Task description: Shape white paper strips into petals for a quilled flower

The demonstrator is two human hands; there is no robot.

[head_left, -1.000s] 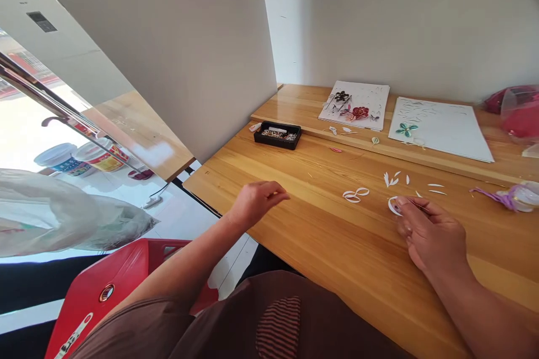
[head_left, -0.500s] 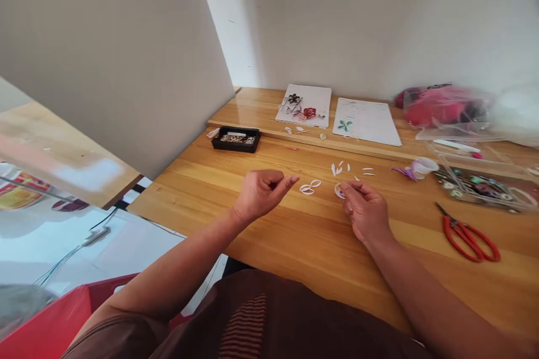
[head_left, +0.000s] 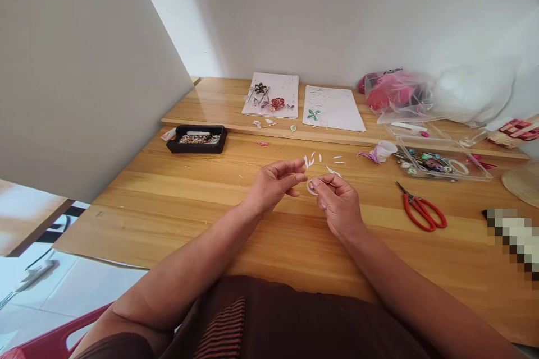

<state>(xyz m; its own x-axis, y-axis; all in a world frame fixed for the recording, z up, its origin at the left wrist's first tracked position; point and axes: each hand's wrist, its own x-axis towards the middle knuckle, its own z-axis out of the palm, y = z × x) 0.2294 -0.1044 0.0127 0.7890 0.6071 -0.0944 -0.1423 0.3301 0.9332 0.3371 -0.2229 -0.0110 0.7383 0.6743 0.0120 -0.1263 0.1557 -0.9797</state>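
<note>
My right hand point(head_left: 339, 202) is closed in a pinch on a small white loop point(head_left: 310, 187), which looks like a thin strip bent into a ring. Just left of it, my left hand point(head_left: 275, 186) holds its fingers apart, fingertips close to the loop; nothing shows in them. Beyond the hands, several thin white petal-shaped pieces point(head_left: 320, 157) lie scattered on the wooden table point(head_left: 177, 196). The loose white loops seen earlier on the table are out of sight, probably behind my left hand.
Red-handled pliers point(head_left: 421, 210) lie to the right, below a clear box point(head_left: 471, 173) of beads. A white cup point(head_left: 385, 150) with purple ribbon stands nearby. Far left is a black tray point(head_left: 196, 147) of beads. Paper sheets point(head_left: 337, 118) with flower ornaments rest on the raised back ledge.
The view has swung right. My left hand has come nearer the right hand, and its curled fingers have opened out. My right hand keeps its pinch on the loop.
</note>
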